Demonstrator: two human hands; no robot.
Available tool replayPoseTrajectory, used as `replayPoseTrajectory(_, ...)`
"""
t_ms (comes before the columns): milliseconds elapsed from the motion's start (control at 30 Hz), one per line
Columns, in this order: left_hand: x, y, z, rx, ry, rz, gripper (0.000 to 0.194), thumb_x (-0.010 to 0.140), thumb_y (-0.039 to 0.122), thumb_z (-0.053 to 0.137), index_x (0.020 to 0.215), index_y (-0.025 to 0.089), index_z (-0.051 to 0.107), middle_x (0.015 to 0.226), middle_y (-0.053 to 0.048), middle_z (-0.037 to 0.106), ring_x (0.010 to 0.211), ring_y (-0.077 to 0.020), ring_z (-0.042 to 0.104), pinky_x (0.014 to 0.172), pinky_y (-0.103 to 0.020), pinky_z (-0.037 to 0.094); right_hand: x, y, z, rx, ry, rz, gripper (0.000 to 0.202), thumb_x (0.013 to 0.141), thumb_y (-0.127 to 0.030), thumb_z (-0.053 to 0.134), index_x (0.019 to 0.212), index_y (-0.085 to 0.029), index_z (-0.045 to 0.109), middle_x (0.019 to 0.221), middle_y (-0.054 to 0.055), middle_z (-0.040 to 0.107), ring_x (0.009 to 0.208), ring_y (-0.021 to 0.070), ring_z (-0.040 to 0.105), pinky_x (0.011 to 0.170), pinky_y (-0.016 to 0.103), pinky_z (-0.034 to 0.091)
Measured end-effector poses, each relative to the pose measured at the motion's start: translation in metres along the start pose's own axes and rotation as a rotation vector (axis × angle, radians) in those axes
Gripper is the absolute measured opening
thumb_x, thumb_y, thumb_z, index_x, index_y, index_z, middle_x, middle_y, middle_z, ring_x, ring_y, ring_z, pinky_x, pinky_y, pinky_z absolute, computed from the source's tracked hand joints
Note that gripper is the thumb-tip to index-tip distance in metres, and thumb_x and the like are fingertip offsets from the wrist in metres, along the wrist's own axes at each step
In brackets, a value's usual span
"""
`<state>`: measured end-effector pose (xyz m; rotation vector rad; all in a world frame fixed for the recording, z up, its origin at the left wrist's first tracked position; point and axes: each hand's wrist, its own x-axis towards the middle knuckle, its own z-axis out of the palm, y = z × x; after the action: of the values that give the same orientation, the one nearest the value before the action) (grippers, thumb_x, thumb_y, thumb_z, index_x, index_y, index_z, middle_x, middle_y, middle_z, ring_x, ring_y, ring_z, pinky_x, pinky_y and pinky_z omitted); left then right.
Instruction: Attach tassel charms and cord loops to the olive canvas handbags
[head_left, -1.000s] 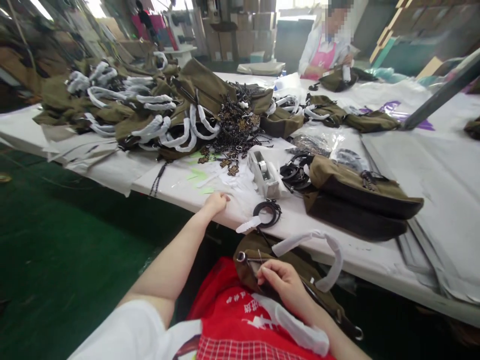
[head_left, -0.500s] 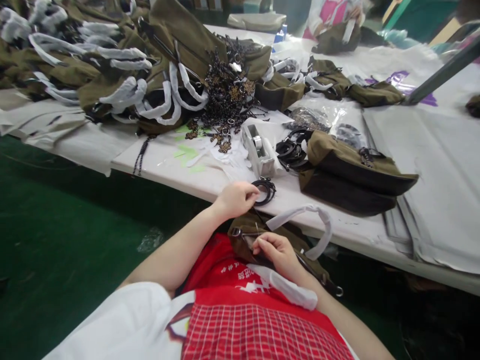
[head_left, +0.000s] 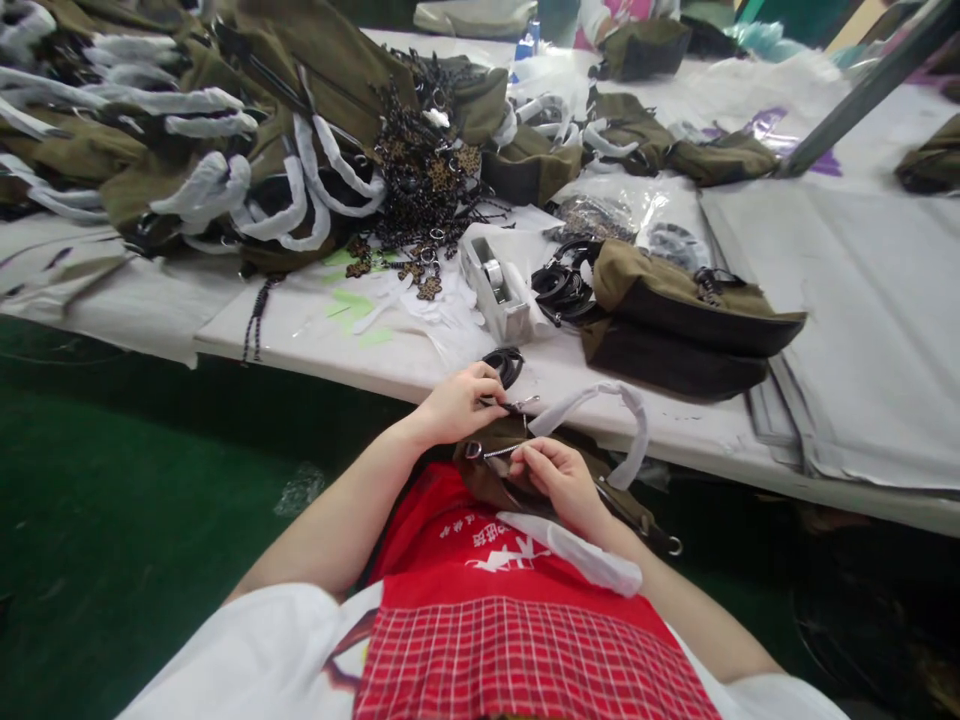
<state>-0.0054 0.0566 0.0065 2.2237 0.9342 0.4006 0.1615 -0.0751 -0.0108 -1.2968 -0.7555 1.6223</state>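
A black strap [head_left: 504,366], wound into a coil, is held in my left hand [head_left: 461,403] at the table's front edge. A silvery metal clip [head_left: 529,401] sticks out to the right of those fingers. Below it, an olive handbag [head_left: 491,482] lies on my lap against the table, its handles [head_left: 632,408] wrapped in white. My right hand [head_left: 561,482] pinches the bag's upper edge by the zipper [head_left: 501,453]. What exactly lies between those fingertips is too small to make out.
On the table [head_left: 420,375] stand a tape dispenser [head_left: 495,290], more coiled black straps [head_left: 564,290] and an olive-and-black bag [head_left: 686,325]. Beaded charms [head_left: 424,170] and piled bags [head_left: 172,150] fill the left. A metal bar [head_left: 862,95] slants at right; a person [head_left: 622,15] works opposite.
My left hand has drawn the coiled strap slightly nearer the bag, and its metal clip now shows. My right hand stays pinched at the zipper. The view has shifted slightly.
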Motion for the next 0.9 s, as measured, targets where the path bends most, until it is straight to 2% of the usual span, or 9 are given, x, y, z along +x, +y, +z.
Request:
replayPoseTrajectory(67, -0.008, -0.002, -0.004, -0.198, 0.012, -0.039, 0.015, 0.084, 0.03, 0.062, 0.089, 0.017, 0.068, 0.093, -0.004, 0.067, 0.079, -0.0144, 0.063, 0.074, -0.026, 0.051, 0.004, -0.002, 0.001, 0.018, -0.005, 0.009, 0.041, 0.073, -0.057, 0.072, 0.078, -0.016, 0.068, 0.063, 0.002, 0.067, 0.041, 0.0047, 0.034, 0.04, 0.02, 0.024)
replayPoseTrajectory(133, -0.013, -0.004, -0.003, -0.33, -0.038, -0.108, 0.016, 0.085, 0.029, 0.06, 0.092, 0.016, 0.066, 0.084, -0.002, 0.068, 0.071, -0.0128, 0.062, 0.068, -0.023, 0.052, 0.007, -0.004, 0.003, 0.026, -0.027, 0.007, 0.039, 0.074, -0.055, 0.072, 0.077, -0.016, 0.068, 0.063, 0.002, 0.067, 0.04, 0.004, 0.031, 0.04, 0.02, 0.019)
replayPoseTrajectory(200, -0.015, -0.006, 0.0, -0.398, -0.071, -0.13, 0.019, 0.085, 0.029, 0.06, 0.096, 0.015, 0.067, 0.085, -0.002, 0.071, 0.074, -0.0137, 0.065, 0.07, -0.023, 0.053, 0.01, -0.005, 0.004, 0.033, -0.046, 0.004, 0.037, 0.074, -0.053, 0.071, 0.076, -0.015, 0.069, 0.062, 0.002, 0.067, 0.04, 0.0037, 0.029, 0.04, 0.02, 0.015)
replayPoseTrajectory(400, -0.015, -0.006, 0.0, -0.401, -0.106, -0.079, 0.027, 0.086, 0.027, 0.059, 0.107, 0.016, 0.071, 0.102, -0.007, 0.075, 0.093, -0.0183, 0.069, 0.084, -0.028, 0.055, 0.014, -0.008, 0.006, 0.062, -0.073, 0.04, 0.033, 0.073, -0.048, 0.071, 0.074, -0.015, 0.068, 0.061, 0.003, 0.068, 0.039, 0.0039, 0.028, 0.04, 0.02, 0.012)
replayPoseTrajectory(633, -0.018, -0.003, -0.006, -0.387, -0.094, -0.003, 0.024, 0.086, 0.026, 0.061, 0.103, 0.015, 0.074, 0.098, -0.008, 0.074, 0.089, -0.0172, 0.068, 0.083, -0.027, 0.053, 0.014, -0.007, 0.008, 0.08, -0.069, 0.037, 0.031, 0.074, -0.046, 0.07, 0.073, -0.015, 0.068, 0.061, 0.003, 0.068, 0.039, 0.0033, 0.027, 0.041, 0.02, 0.011)
replayPoseTrajectory(767, -0.02, 0.0, -0.006, -0.443, -0.132, 0.034, 0.025, 0.088, 0.03, 0.061, 0.101, 0.014, 0.075, 0.1, -0.01, 0.072, 0.09, -0.0182, 0.066, 0.082, -0.028, 0.052, 0.016, -0.006, 0.01, 0.092, -0.057, 0.028, 0.034, 0.071, -0.049, 0.071, 0.074, -0.015, 0.068, 0.061, 0.003, 0.068, 0.037, 0.0031, 0.026, 0.039, 0.02, 0.01)
replayPoseTrajectory(833, -0.021, 0.004, -0.002, -0.469, -0.119, -0.004, 0.026, 0.088, 0.034, 0.061, 0.093, 0.014, 0.077, 0.096, -0.01, 0.073, 0.091, -0.0186, 0.066, 0.083, -0.028, 0.051, 0.017, -0.005, 0.011, 0.085, -0.059, 0.019, 0.035, 0.07, -0.049, 0.071, 0.073, -0.015, 0.068, 0.06, 0.003, 0.068, 0.037, 0.0034, 0.026, 0.039, 0.02, 0.01)
replayPoseTrajectory(900, -0.022, 0.01, 0.006, -0.482, -0.048, -0.149, 0.027, 0.084, 0.038, 0.065, 0.085, 0.014, 0.077, 0.085, -0.007, 0.073, 0.08, -0.017, 0.066, 0.074, -0.026, 0.052, 0.018, -0.005, 0.013, 0.075, -0.053, 0.014, 0.034, 0.07, -0.049, 0.071, 0.073, -0.015, 0.068, 0.06, 0.003, 0.068, 0.037, 0.0036, 0.027, 0.038, 0.02, 0.01)
